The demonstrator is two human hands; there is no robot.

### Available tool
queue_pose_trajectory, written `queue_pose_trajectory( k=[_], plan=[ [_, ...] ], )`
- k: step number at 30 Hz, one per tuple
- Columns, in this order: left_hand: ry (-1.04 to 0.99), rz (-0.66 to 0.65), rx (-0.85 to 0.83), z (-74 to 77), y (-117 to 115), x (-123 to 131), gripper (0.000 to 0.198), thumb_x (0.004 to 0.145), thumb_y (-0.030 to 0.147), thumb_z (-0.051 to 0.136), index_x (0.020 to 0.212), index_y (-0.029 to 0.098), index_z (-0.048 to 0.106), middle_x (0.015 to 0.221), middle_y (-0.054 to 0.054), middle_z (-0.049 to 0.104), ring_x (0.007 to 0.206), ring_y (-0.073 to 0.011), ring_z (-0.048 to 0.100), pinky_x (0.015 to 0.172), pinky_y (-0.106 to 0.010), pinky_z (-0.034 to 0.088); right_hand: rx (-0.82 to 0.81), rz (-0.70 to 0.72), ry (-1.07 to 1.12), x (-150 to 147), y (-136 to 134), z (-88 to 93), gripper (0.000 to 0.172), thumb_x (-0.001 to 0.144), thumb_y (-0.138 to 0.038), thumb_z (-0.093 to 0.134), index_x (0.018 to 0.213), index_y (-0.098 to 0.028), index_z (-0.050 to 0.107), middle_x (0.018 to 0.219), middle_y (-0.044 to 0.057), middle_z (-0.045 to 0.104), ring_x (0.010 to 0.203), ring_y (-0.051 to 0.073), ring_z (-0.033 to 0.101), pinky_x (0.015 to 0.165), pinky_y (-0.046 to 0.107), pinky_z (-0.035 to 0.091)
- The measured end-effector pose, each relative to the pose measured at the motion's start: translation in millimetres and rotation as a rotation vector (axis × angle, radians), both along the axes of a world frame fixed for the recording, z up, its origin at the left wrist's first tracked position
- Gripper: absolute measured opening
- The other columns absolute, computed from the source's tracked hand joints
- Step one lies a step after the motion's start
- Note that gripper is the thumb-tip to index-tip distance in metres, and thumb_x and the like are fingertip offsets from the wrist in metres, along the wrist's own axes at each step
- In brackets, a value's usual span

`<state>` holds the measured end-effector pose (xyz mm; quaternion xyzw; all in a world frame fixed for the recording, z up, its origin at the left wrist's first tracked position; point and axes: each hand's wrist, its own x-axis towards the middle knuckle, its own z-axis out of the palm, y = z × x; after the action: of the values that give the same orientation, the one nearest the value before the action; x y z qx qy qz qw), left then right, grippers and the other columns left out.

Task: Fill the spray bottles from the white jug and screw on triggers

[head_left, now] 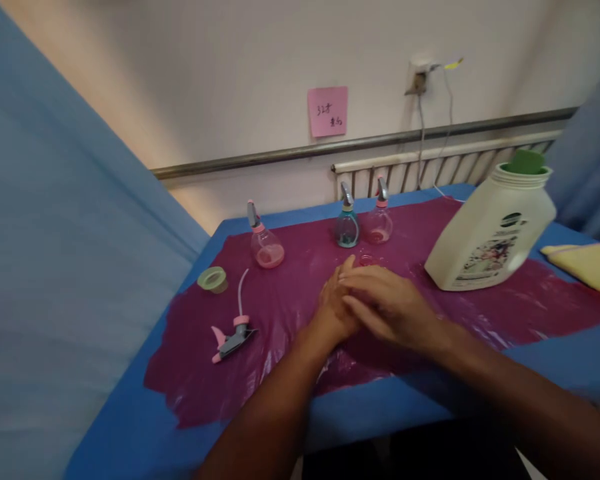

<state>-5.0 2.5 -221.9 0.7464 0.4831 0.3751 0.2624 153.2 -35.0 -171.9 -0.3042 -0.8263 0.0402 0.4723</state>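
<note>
Both hands are together over the middle of the purple plastic sheet [290, 300]. My left hand [334, 303] is underneath, its fingers extended and partly covered. Across it lies my right hand [393, 303], with fingers stretched out and touching the left one. No object shows in either hand. Just behind them is a clear, reddish round thing [367, 259], mostly hidden, whose kind I cannot make out. Left of the hands, a detached grey and pink spray trigger head [235, 339] lies with its clear tube pointing away from me. A small pale green cup [213, 279] is beyond it.
A pink-tinted spray bottle [267, 248] stands at back left; a teal spray bottle [347, 228] and another pink one [379, 223] stand behind the hands. To the right are a large cream jug [490, 233] holding something green, and a yellow cloth [585, 263]. Blue curtains [55, 233] flank the table.
</note>
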Motion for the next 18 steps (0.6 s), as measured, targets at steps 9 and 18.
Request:
queue_pose_trajectory(
  k=[9,18],
  plan=[
    [0.195,0.015,-0.082,22.7,3.3,-1.8,0.096,0.092,0.041,0.083,0.174,0.024,0.037,0.177,-0.021,0.050,0.163,-0.0441,0.051,0.134,-0.067,0.042,0.301,-0.703,0.768,208.0,22.7,-5.1,0.038,0.096,-0.018,0.083,0.134,-0.026,0.081,0.131,0.014,0.083,0.116,0.024,0.081,0.095,0.034,0.062],
    [0.205,0.044,-0.137,23.7,5.6,-4.5,0.097,0.094,0.045,0.082,0.175,0.021,0.035,0.178,-0.021,0.048,0.165,-0.0411,0.050,0.135,-0.064,0.041,-0.392,-0.591,0.831,295.2,87.6,-53.6,0.020,0.075,-0.019,0.095,0.078,-0.020,0.075,0.065,0.001,0.078,0.053,0.013,0.070,0.057,0.027,0.047]
  ],
)
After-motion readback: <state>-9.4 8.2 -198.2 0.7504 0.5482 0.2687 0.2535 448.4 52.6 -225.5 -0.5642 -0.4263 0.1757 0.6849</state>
